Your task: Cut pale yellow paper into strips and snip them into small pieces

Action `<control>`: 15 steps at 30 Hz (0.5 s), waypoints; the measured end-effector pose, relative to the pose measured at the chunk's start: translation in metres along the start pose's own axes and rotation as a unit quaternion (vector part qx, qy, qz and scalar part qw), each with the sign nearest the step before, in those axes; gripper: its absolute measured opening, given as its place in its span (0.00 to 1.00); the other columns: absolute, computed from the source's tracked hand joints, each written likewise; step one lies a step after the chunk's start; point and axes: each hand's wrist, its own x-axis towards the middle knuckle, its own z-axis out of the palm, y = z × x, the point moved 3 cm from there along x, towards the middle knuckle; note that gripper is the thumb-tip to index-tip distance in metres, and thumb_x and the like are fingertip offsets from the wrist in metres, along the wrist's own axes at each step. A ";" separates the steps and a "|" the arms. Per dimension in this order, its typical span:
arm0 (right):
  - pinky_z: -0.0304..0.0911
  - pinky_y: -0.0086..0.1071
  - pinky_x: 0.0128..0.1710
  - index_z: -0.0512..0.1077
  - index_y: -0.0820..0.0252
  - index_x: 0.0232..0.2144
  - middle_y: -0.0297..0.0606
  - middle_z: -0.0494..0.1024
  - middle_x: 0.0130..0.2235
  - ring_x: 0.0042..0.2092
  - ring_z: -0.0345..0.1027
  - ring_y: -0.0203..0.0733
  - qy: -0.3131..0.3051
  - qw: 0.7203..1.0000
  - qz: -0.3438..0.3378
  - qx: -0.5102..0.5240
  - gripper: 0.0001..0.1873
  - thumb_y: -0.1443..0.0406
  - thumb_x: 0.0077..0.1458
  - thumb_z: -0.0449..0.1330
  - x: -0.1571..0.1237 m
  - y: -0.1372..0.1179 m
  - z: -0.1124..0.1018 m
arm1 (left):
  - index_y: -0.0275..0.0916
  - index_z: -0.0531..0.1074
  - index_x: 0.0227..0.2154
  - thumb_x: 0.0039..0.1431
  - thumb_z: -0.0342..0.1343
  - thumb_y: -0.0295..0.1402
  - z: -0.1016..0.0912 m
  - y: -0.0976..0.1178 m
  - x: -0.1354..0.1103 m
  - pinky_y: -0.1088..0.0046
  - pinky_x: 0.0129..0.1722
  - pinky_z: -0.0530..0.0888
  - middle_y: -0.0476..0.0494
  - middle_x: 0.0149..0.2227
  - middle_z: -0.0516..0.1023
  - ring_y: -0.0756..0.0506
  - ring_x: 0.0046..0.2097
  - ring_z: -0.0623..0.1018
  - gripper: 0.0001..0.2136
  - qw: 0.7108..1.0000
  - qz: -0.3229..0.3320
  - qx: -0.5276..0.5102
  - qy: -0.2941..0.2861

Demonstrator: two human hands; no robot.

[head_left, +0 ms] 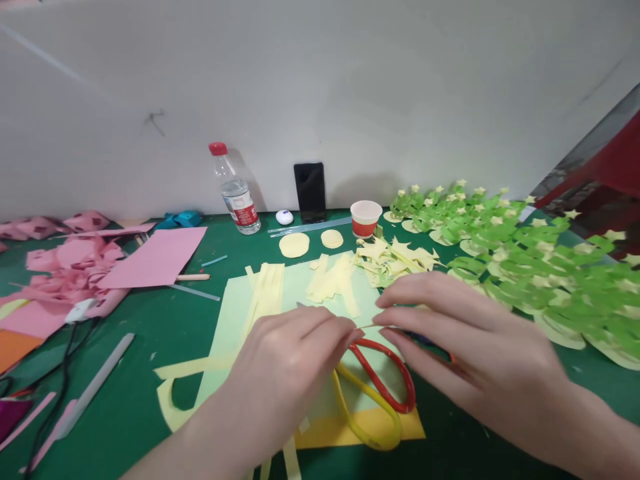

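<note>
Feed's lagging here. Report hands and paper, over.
Left hand, right hand: both shut on one thin paper strip between them. Red-and-yellow scissors lie directly beneath. Cut strips heaped just behind.

The counter (150,400) is dark green; the scissors (380,393) at 6 o'clock have one red and one yellow handle, over a pale green sheet (235,320). Pink paper (160,257) lies at 9 o'clock, bright green trees (525,267) with pale yellow stars (497,220) at 3 o'clock, a red-capped bottle (235,190) at 12.
</note>
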 end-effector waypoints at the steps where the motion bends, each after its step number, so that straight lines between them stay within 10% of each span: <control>1: 0.65 0.29 0.34 0.69 0.60 0.25 0.39 0.75 0.31 0.34 0.69 0.37 -0.006 1.000 0.005 0.020 0.16 0.71 0.61 0.47 0.000 -0.001 0.004 | 0.36 0.70 0.32 0.63 0.46 0.26 0.002 0.001 -0.001 0.77 0.26 0.70 0.48 0.27 0.76 0.50 0.27 0.75 0.08 1.000 -0.001 -0.005 -0.007; 15: 0.61 0.27 0.25 0.69 0.62 0.25 0.37 0.73 0.27 0.27 0.67 0.34 -0.063 0.995 0.022 0.069 0.12 0.72 0.57 0.49 -0.006 -0.003 0.021 | 0.35 0.68 0.28 0.64 0.42 0.24 0.008 0.014 -0.006 0.75 0.21 0.69 0.49 0.24 0.75 0.49 0.24 0.75 0.12 1.000 0.000 -0.002 -0.031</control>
